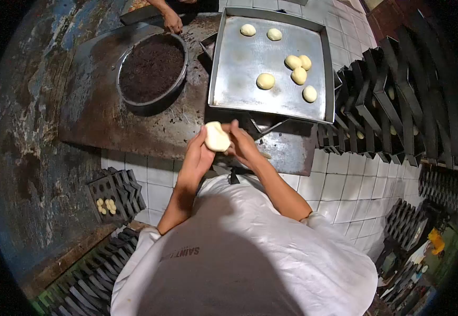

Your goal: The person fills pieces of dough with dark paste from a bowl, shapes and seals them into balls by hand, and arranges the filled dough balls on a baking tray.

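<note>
A flattened, pale piece of dough (217, 138) is held between my two hands, above the front edge of the worktable. My left hand (199, 152) supports it from the left, with the thumb along its edge. Fingers of my right hand (242, 143) press on its right side; some of them are hidden behind the dough. Just beyond stands a square metal tray (239, 63) with several dough balls (265, 81) on it. To the left, a round metal basin (185, 68) holds a dark, crumbly filling (152, 67).
Another person's hand (172, 22) is at the basin's far rim. The worktable (94, 105) is stained and strewn with crumbs. Stacked dark trays (392, 100) crowd the right side. A tray with small dough pieces (106, 206) sits lower left, above more stacked trays (94, 279).
</note>
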Motion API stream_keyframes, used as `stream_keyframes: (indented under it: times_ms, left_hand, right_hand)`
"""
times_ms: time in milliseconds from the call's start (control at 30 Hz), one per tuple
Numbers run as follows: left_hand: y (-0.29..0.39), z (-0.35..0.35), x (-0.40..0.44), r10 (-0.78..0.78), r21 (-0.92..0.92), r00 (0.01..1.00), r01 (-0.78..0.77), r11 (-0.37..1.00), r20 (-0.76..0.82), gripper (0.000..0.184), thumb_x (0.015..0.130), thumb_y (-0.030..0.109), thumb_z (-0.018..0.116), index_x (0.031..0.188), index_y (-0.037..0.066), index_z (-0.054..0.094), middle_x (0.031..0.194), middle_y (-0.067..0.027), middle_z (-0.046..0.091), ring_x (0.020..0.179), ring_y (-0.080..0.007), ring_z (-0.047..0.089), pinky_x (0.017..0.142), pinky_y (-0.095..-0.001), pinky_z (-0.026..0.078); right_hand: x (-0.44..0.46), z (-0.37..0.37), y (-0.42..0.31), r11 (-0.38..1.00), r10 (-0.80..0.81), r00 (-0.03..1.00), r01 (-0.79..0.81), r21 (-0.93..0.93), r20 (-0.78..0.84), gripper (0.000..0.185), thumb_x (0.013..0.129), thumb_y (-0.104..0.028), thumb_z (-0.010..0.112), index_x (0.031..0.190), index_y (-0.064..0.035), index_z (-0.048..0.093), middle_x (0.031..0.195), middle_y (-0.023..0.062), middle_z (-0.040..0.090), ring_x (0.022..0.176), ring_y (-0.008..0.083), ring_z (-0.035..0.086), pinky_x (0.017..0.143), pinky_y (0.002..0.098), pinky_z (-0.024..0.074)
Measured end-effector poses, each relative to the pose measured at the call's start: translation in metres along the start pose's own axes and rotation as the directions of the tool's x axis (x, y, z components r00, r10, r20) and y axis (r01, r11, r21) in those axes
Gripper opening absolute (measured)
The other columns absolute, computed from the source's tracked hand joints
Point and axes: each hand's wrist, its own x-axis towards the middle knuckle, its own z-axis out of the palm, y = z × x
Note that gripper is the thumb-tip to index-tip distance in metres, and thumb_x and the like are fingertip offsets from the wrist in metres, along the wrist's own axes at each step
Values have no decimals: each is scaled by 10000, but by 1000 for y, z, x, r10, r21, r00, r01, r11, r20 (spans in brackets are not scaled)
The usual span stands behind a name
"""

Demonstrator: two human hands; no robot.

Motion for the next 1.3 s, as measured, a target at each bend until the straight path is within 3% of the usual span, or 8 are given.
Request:
stream_keyframes:
  times_ms: [67,133,400,467,733,967,1100,1300]
  left_hand:
    - [16,-9,-17,-38,-163,999,38,986,2,504,1058,418,501,1281,-29,557,1277,-141,632,1214,-245,593,1082,-397,441]
    - [34,-31,-24,-50,-267,997,64,961,60,551,1044,465,510,1287,-28,553,1285,-148,625,1224,-250,584,1084,-394,436]
    - [108,-142,7,-16,-245,950,-64,967,-312,190,972,251,650,1088,101,640,1031,-41,687,978,-211,675,881,-402,553]
    - [130,-171,9,7,-290,938,-114,950,-347,224,990,297,633,1099,101,630,1029,-46,678,970,-211,674,874,-407,555]
    - [222,-220,-2,107,-366,923,-250,896,-369,319,990,354,632,1167,89,615,1118,-50,663,1088,-214,632,960,-399,511]
    - [246,-236,-14,194,-351,889,-353,867,-415,273,973,291,644,1163,97,615,1149,-50,665,1108,-214,636,987,-417,511]
    - [241,-224,0,196,-393,906,-348,851,-375,278,974,269,630,1164,66,625,1135,-78,688,1082,-238,661,981,-416,532]
    - [219,-133,19,99,-492,986,-153,857,-133,253,1038,239,541,1191,47,597,1168,-86,652,1137,-235,619,1033,-421,493]
  right_hand:
    - [22,-73,52,428,-467,879,317,-846,93,464,1021,-433,576,1188,-2,612,925,128,678,822,275,653,747,409,531]
    - [8,-104,66,-306,-536,837,-72,-949,109,333,889,-191,669,1160,-12,594,1039,213,624,968,419,605,847,484,502]
    - [21,-20,57,-573,-494,832,-92,-814,254,240,821,-61,617,1053,-64,556,1043,172,577,1052,364,570,829,484,441]
    - [43,52,41,-271,-408,902,24,-962,137,167,881,-93,629,1019,-64,540,869,186,601,837,411,612,684,499,473]
    - [264,223,27,-813,-193,744,244,-529,640,166,886,-136,568,957,-72,704,806,108,697,774,290,695,613,423,552]
    - [324,236,20,-607,-116,958,140,-782,262,301,791,-289,767,812,6,714,834,226,726,846,398,724,763,490,577]
    - [299,220,-23,342,236,966,21,-940,107,242,867,-256,785,813,-52,666,622,-1,613,519,78,493,495,265,383]
    - [164,201,-11,669,144,958,90,-738,247,95,872,-57,756,852,-60,663,762,-35,643,705,55,572,673,222,458]
